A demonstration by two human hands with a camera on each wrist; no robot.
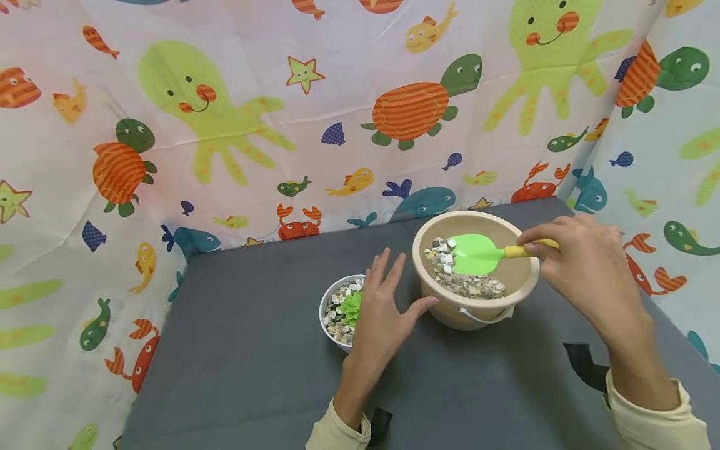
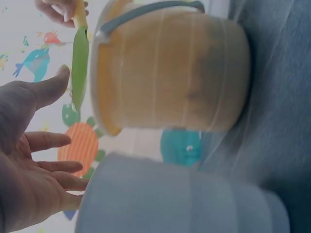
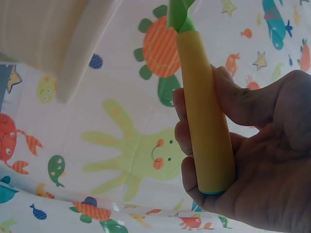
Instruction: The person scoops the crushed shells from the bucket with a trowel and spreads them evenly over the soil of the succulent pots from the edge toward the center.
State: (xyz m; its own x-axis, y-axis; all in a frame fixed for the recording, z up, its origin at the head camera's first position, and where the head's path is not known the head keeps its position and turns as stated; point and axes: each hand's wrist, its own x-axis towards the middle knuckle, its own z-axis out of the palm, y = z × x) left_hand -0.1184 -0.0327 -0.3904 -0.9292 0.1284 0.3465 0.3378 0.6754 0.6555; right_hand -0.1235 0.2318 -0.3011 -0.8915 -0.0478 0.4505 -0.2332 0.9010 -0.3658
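The right hand (image 1: 585, 269) grips the yellow handle of a toy shovel (image 1: 478, 253), clearly seen in the right wrist view, where fingers and thumb wrap the handle (image 3: 204, 116). Its green blade is over the mouth of a beige bucket (image 1: 531, 284), with pebbles (image 1: 442, 253) at the tip. More small stones (image 1: 472, 286) lie inside the bucket. Over the right side of a white pot (image 1: 324, 312) the left hand (image 1: 385, 312) is held with spread fingers and holds nothing. The pot contains pebbles and a green succulent (image 1: 351, 307), partly hidden by that hand.
A dark grey cloth (image 1: 253, 375) covers the table. Behind and at both sides hangs a white curtain (image 1: 337, 169) printed with sea animals. The bucket's pale handle (image 1: 486, 319) hangs down at its front. A black strap (image 1: 585, 365) shows by the right wrist.
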